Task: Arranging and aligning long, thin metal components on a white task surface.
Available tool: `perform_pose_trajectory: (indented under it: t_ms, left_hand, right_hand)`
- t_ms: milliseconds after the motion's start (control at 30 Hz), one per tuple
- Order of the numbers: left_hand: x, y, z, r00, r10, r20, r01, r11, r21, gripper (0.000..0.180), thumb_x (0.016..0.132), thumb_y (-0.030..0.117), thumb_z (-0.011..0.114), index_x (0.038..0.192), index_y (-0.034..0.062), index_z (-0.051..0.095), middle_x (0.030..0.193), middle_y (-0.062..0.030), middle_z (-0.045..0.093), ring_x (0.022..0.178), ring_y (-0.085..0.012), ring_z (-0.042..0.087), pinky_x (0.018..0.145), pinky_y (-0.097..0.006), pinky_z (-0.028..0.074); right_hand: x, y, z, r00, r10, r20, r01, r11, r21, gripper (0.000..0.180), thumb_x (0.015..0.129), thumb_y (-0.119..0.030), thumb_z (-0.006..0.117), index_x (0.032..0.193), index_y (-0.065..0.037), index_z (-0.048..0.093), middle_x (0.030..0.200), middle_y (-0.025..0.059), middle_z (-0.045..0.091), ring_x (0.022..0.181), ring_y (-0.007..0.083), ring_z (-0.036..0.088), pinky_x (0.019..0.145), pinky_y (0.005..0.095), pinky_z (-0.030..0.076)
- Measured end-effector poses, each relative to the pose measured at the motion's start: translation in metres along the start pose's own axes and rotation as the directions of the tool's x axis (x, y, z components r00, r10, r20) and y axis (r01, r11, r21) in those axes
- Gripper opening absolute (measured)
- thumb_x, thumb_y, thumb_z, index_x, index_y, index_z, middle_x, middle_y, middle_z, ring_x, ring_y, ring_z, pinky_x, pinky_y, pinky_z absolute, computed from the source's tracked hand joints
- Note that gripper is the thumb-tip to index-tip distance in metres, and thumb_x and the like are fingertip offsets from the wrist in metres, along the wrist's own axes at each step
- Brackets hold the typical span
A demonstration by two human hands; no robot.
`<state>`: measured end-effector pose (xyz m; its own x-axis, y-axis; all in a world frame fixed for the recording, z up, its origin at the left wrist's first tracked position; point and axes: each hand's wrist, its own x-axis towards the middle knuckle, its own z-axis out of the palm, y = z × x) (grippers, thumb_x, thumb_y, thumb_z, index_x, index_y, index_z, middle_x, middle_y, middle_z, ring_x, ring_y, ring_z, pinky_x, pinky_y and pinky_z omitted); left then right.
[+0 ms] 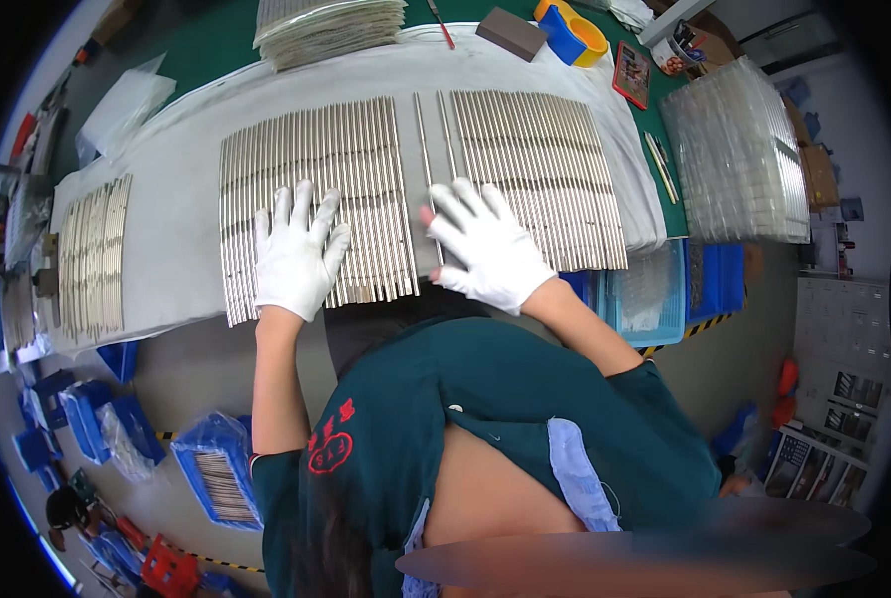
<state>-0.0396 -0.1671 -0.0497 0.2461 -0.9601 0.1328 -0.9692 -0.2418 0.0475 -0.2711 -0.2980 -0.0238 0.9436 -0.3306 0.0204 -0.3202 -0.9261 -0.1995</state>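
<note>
Head-worn fisheye, steeply downward, close.

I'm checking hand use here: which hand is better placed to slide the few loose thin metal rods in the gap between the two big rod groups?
Probably the right hand: its fingers lie beside the loose thin metal rods, while the left hand rests flat on the left group of rods.

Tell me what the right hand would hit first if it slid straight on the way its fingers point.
The right hand points up-left; it would probably first meet the few separate thin metal rods lying in the gap between the two rod groups.
</note>
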Motion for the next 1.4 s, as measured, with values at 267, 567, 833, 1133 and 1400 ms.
perform_pose_trajectory:
  t_ms: [267,567,833,1133,1400]
  left_hand:
    - [0.001,0.004,0.004,1.000,0.008,0.023,-0.008,1.000,0.017,0.051,0.094,0.046,0.044,0.137,0.0178,0.048,0.142,-0.0147,0.041,0.134,-0.0357,0.034,0.108,-0.055,0.024]
    - [0.018,0.055,0.000,0.994,0.102,0.039,-0.098,0.991,-0.089,0.055,0.093,0.049,0.042,0.136,0.0160,0.048,0.142,-0.0155,0.041,0.133,-0.0371,0.034,0.108,-0.056,0.021]
    - [0.027,-0.001,-0.011,0.989,0.016,-0.148,-0.029,0.996,-0.085,0.059,0.093,0.053,0.044,0.138,0.0151,0.045,0.144,-0.0185,0.038,0.134,-0.0401,0.032,0.110,-0.054,0.022]
    - [0.000,-0.065,0.013,0.973,-0.229,0.003,0.228,0.973,0.042,0.061,0.095,0.051,0.041,0.141,0.0118,0.040,0.146,-0.0180,0.036,0.135,-0.0401,0.031,0.109,-0.052,0.024]
    - [0.024,0.019,0.006,0.997,0.071,0.020,-0.071,0.997,-0.012,0.060,0.094,0.053,0.039,0.140,0.0152,0.043,0.144,-0.0171,0.038,0.135,-0.0387,0.031,0.109,-0.053,0.022]
  right_hand:
    - [0.032,-0.023,0.021,0.979,-0.206,-0.004,0.206,0.979,-0.005,0.068,0.085,-0.053,0.054,0.137,-0.011,0.045,0.145,0.0154,0.038,0.136,0.0332,0.032,0.112,0.0514,0.020]
    - [-0.018,0.007,-0.001,0.999,0.006,0.034,-0.006,1.000,-0.001,0.068,0.086,-0.051,0.052,0.137,-0.008,0.042,0.144,0.0182,0.038,0.136,0.0371,0.031,0.111,0.0507,0.021]
    - [-0.026,0.017,0.003,0.995,0.096,0.013,-0.096,0.995,-0.018,0.069,0.086,-0.051,0.052,0.139,-0.007,0.040,0.144,0.0189,0.036,0.135,0.0386,0.030,0.111,0.0501,0.021]
    - [-0.023,0.013,0.002,0.996,0.085,0.012,-0.085,0.995,-0.054,0.064,0.085,-0.048,0.055,0.134,-0.008,0.045,0.144,0.0164,0.037,0.135,0.0359,0.030,0.112,0.0492,0.021]
    - [-0.056,0.045,-0.011,0.951,0.211,-0.226,-0.206,0.977,0.047,0.063,0.086,-0.045,0.054,0.135,-0.006,0.044,0.143,0.0175,0.039,0.132,0.0407,0.032,0.110,0.0513,0.021]
